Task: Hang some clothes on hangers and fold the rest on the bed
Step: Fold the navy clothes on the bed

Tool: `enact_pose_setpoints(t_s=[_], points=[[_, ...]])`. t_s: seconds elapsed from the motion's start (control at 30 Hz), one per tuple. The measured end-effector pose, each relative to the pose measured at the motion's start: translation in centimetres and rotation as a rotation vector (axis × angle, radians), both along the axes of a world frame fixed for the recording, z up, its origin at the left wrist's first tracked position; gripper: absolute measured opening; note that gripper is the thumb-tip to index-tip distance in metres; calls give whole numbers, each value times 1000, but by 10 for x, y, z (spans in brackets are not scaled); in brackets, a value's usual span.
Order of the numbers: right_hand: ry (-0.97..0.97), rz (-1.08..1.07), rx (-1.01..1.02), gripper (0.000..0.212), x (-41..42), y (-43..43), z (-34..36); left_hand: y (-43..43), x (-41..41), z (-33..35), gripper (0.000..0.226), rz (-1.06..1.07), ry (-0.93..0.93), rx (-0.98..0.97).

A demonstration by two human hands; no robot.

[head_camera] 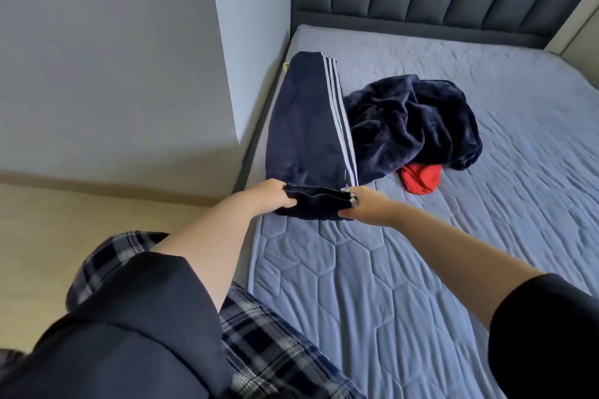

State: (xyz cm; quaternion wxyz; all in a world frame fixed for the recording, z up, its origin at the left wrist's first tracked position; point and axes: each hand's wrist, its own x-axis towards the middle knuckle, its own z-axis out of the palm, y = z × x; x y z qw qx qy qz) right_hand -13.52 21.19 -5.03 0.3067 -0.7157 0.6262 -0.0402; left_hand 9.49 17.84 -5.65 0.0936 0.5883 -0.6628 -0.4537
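My left hand (pixel 275 194) and right hand (pixel 366 206) grip the track pants (pixel 304 126) (hugging the mattress (pixel 356 301) edge); a lopsided pull could drop them.

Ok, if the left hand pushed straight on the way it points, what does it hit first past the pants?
Likely the crumpled navy fleece, lying just past the striped pants the left hand grips; depth is unclear.

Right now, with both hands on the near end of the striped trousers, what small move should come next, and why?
Probably lift the near end and carry it toward the far end, folding the striped trousers in half. They lie flat along the edge of the bed, and the left hand and right hand each grip one near corner.
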Motion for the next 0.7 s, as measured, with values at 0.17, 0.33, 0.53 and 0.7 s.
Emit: enact_pose_setpoints(t_s=[0.17,0.33,0.53,0.7], points=[[104,117,533,29,3,5,-19,16,7,-21,27,-150,-9,740],[5,125,649,28,1,-12,-22,10,25,-41,24,-57,303,760],[-597,-249,114,20,13,-82,-4,-44,26,-40,23,510,812,103],[-256,-475,-179,63,28,-118,-28,-61,20,-55,61,625,456,-64]])
